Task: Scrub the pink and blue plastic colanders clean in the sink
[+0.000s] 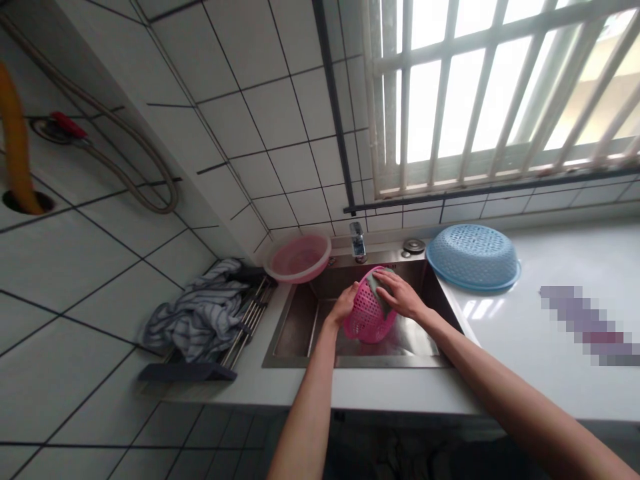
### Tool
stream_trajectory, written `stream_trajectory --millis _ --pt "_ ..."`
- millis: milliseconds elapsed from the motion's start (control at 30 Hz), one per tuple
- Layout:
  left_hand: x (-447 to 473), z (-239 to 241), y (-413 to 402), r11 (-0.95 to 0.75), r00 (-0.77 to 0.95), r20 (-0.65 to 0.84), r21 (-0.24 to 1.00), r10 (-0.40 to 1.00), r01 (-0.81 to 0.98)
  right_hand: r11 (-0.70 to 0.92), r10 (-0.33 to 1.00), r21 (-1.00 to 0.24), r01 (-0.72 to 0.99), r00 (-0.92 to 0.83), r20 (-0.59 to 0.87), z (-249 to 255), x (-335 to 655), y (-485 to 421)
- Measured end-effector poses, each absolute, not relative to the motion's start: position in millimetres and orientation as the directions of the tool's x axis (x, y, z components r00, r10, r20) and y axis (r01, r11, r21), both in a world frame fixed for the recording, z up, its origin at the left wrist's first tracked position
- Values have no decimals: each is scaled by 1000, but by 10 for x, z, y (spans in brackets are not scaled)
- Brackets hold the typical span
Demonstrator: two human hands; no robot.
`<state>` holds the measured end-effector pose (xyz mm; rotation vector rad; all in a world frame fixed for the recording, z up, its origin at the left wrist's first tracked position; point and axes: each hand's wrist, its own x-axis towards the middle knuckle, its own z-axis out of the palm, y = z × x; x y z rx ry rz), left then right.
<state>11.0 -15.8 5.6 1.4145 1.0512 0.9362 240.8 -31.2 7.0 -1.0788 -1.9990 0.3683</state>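
Over the steel sink (295, 327) my left hand (344, 305) grips the rim of a small pink perforated basket (366, 319), which is tilted on its side. My right hand (401, 295) lies on top of the basket and presses a grey-green cloth (378, 288) against it, fingers closed over the cloth. The basket hangs just above the sink floor, below the tap (357, 241).
A pink bowl (298, 257) sits at the sink's back left corner. A blue colander (473, 257) lies upside down on the white counter (530, 333) to the right. A striped towel (203, 310) lies on a drying rack (240, 333) to the left. Tiled wall and barred window stand behind.
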Motion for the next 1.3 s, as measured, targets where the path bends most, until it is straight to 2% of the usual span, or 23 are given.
stream_trajectory --millis 167,300,433,633,733,867,933,1067,1167,1233,1300 --pt "190 83 -171 -141 284 100 982 953 126 587 796 -557 587 -293 530 -30 2394 -277" --pt "233 220 -252 -244 75 232 933 970 265 596 784 -503 626 -319 532 -65 2226 -320" --pt "286 308 -320 -113 -138 183 907 973 405 653 739 -427 625 -406 537 -41 2042 -409" --pt "234 297 -250 116 -238 13 846 971 521 784 619 -370 498 -579 530 100 1962 -548" --pt "169 239 -202 102 -252 31 861 967 498 771 636 -423 475 -553 538 112 2075 -468" --pt "128 104 -142 52 -277 80 898 957 437 596 801 -627 502 -319 507 5 2331 -266" --pt "127 35 -108 23 -262 86 922 961 386 562 826 -658 501 -295 481 -39 2394 -235" --pt "106 -27 -64 -5 -242 82 952 967 305 638 765 -520 568 -392 512 26 2227 -407" --pt "58 -9 -69 13 -255 63 957 965 289 756 653 -394 523 -551 520 154 2005 -594" --pt "35 5 -82 9 -258 71 955 963 298 813 581 -354 461 -627 519 211 1946 -644" --pt "33 5 -90 -10 -262 98 948 960 317 824 566 -368 431 -636 524 217 1997 -601"
